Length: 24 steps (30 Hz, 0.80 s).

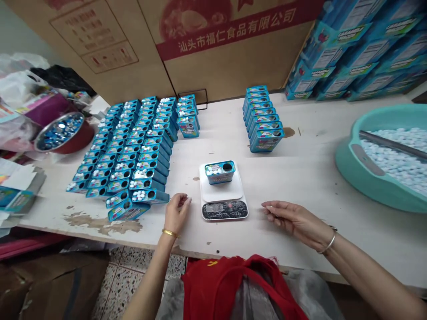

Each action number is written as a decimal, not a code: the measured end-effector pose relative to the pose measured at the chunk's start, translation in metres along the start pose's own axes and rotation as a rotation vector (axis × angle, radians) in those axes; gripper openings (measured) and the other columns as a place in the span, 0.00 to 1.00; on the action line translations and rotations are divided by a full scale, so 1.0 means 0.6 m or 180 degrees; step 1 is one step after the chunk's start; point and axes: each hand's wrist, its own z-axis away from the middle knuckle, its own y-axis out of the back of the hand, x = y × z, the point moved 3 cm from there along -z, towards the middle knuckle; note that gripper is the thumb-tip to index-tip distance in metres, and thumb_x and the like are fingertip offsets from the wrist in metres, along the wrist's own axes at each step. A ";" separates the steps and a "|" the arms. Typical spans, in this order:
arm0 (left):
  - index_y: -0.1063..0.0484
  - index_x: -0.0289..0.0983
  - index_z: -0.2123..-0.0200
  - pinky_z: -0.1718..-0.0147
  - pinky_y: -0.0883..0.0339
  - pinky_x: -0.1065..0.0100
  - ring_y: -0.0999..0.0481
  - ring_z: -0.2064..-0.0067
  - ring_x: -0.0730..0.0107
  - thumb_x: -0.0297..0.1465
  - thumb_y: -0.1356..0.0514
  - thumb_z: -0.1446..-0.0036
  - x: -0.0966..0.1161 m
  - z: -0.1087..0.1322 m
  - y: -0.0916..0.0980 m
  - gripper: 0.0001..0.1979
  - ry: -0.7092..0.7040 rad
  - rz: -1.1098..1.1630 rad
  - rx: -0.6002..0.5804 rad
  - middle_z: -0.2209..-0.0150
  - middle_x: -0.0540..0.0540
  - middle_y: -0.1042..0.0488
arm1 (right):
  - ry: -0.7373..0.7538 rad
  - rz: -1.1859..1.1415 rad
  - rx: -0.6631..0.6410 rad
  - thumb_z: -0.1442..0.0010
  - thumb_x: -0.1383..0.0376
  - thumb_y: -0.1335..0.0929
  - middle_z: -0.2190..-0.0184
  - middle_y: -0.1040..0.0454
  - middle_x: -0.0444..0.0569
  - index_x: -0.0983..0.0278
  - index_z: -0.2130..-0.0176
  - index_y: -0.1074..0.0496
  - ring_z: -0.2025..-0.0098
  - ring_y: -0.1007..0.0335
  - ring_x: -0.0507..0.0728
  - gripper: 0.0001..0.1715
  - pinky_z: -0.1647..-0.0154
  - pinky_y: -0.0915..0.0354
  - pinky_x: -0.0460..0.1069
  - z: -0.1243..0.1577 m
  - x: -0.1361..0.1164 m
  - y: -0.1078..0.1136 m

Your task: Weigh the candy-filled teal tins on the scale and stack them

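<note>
My left hand [176,212] hovers over the white table, fingers curled together, with nothing visible in them. It is nearest the front tin [150,196] of the tightly packed rows of open blue tins [123,162], many partly filled with white mints. My right hand [293,220] lies relaxed to the right of a digital kitchen scale [224,209], fingers slightly apart and holding nothing. A blue tin [220,172] with white mints stands on the scale, touched by neither hand. Another blue tin stack [263,118] stands behind the scale.
A teal basin [353,173] of white mints with a metal scoop sits at right. A steel bowl [60,133] of blue-and-white sweets stands at left among plastic bags. Blue printed cartons [347,53] and brown cardboard [233,58] line the back.
</note>
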 end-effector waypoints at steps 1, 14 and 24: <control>0.33 0.37 0.64 0.65 0.31 0.67 0.27 0.66 0.70 0.36 0.45 0.42 -0.009 0.008 -0.005 0.09 -0.0002 0.0037 0.0016 0.67 0.46 0.28 | -0.0003 0.0091 -0.0051 0.61 0.59 0.23 0.74 0.26 0.49 0.66 0.64 0.24 0.74 0.34 0.50 0.23 0.74 0.34 0.45 0.003 -0.007 -0.006; 0.34 0.37 0.64 0.64 0.36 0.66 0.33 0.66 0.69 0.33 0.47 0.42 -0.012 0.010 -0.021 0.06 -0.0202 -0.0374 -0.0052 0.67 0.47 0.33 | 0.1552 0.1798 -0.0303 0.56 0.54 0.27 0.81 0.29 0.45 0.66 0.63 0.25 0.79 0.38 0.50 0.23 0.77 0.39 0.48 0.002 -0.204 -0.131; 0.34 0.37 0.65 0.65 0.37 0.66 0.33 0.67 0.69 0.33 0.47 0.41 -0.013 0.007 -0.023 0.06 -0.0216 -0.0458 0.0076 0.68 0.48 0.33 | 0.2358 0.3274 -0.0116 0.53 0.72 0.30 0.77 0.25 0.45 0.63 0.68 0.22 0.79 0.34 0.51 0.09 0.75 0.38 0.47 -0.037 -0.241 -0.200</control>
